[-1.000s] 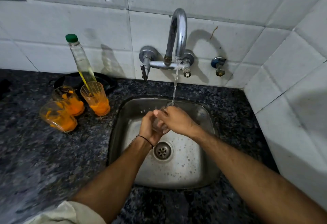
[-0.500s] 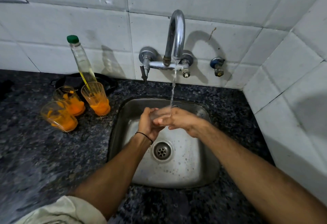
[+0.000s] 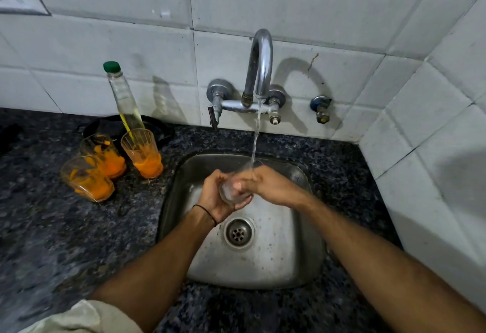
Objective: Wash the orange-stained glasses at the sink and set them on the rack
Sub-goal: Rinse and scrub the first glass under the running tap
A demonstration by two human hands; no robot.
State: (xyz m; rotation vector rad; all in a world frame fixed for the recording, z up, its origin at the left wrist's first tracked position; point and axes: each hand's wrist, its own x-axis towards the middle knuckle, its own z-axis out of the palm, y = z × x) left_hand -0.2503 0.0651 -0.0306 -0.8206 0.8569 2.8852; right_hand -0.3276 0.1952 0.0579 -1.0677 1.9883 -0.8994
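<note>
Sink (image 3: 310, 267): we see it sunk in the counter (image 3: 65, 240), centre, just before the back wall.
Faucet (image 3: 260, 69): on the wall behind the sink, spout over its rear half.
Water stream (image 3: 256, 138): falls from the spout onto the held glass (image 3: 231, 193).
Held glass: over the sink, behind the drain (image 3: 238, 232), between both hands.
Left hand (image 3: 214, 198): left of and under the glass.
Right hand (image 3: 271, 185): right of the glass, fingers across it.
Three glasses (image 3: 143, 152): on the counter left of the sink, we count two behind, one front-left.
Bottle (image 3: 123, 96): behind them, near the wall.
Valve (image 3: 321, 109): on the wall, right of the faucet.
</note>
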